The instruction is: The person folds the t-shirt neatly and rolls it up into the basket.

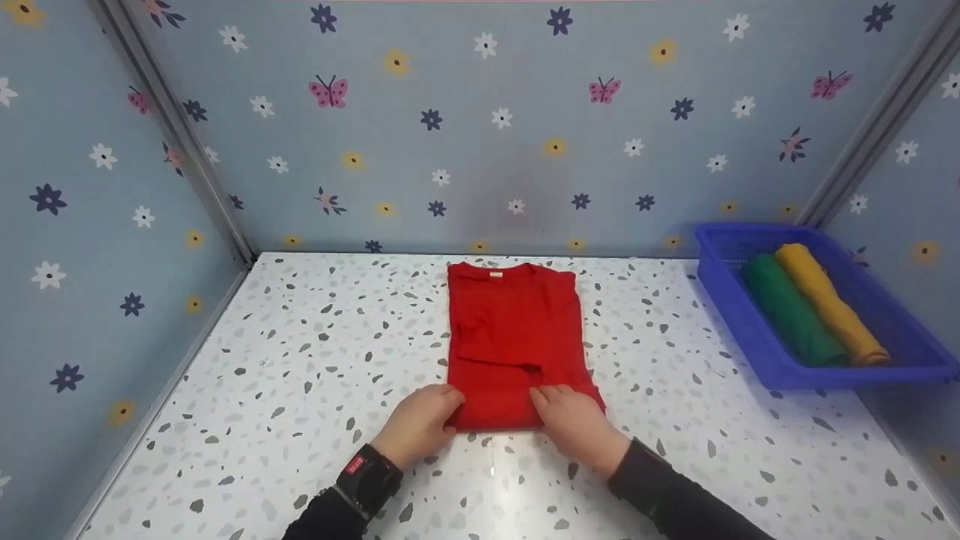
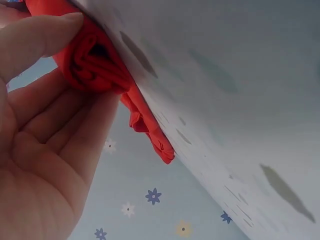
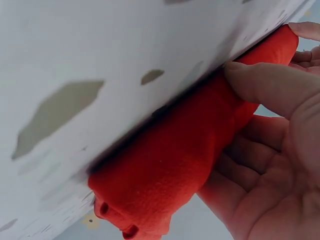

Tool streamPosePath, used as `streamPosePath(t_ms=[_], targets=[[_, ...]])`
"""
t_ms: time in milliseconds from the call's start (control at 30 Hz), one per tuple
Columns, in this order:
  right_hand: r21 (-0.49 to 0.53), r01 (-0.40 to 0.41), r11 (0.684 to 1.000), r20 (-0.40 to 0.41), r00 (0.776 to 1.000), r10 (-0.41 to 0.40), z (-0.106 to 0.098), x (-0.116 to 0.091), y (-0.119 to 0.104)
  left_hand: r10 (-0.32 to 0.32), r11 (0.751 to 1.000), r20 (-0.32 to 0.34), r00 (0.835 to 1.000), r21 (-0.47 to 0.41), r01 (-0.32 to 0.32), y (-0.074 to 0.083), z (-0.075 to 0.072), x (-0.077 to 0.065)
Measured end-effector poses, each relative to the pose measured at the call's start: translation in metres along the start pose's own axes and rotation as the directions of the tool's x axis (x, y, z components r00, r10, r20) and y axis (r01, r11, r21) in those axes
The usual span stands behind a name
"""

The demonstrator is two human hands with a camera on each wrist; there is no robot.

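Note:
A red shirt [image 1: 502, 322] lies folded in a narrow panel on the table, its collar and small white label at the far end. Its near end is rolled, and the coiled layers of the roll [image 2: 95, 65] show in the left wrist view. My left hand [image 1: 421, 424] grips the left end of that roll, thumb on the near side and fingers over the top. My right hand [image 1: 576, 427] holds the roll toward its right part in the same way; the right wrist view shows the thumb [image 3: 250, 82] against the red cloth.
At the right stands a blue plastic basket [image 1: 731, 330] with a rolled green cloth [image 1: 791, 307] and a rolled yellow cloth [image 1: 832, 304] inside. The white speckled table [image 1: 315, 360] is bounded by flowered panels [image 1: 480, 150] at the back and both sides.

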State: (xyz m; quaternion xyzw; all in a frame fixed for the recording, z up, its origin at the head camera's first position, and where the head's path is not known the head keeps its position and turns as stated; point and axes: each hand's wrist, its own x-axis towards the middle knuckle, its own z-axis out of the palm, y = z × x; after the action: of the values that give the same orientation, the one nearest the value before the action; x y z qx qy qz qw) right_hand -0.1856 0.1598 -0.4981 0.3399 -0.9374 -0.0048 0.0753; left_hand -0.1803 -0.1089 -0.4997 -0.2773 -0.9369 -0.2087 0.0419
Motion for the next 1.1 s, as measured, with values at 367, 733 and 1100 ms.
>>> streamPosePath(t_ms=[367,733,1100], targets=[[-0.01,0.037,0.999,-0.072,0.997,-0.038,0.002,0.004,0.005,-0.079,0.996,0.015,0.997,-0.05,0.08,0.004,-0.005,0.005],[0.155,0.072,0.985,-0.135,0.99,-0.051,-0.007,-0.005,0.013,-0.063,0.987,0.074,0.995,-0.144,0.073,0.006,-0.014,0.003],[0.288,0.115,0.951,-0.02,0.993,-0.114,-0.017,-0.009,0.024,-0.097,0.964,0.158,0.983,-0.231,0.132,0.002,-0.014,0.004]])
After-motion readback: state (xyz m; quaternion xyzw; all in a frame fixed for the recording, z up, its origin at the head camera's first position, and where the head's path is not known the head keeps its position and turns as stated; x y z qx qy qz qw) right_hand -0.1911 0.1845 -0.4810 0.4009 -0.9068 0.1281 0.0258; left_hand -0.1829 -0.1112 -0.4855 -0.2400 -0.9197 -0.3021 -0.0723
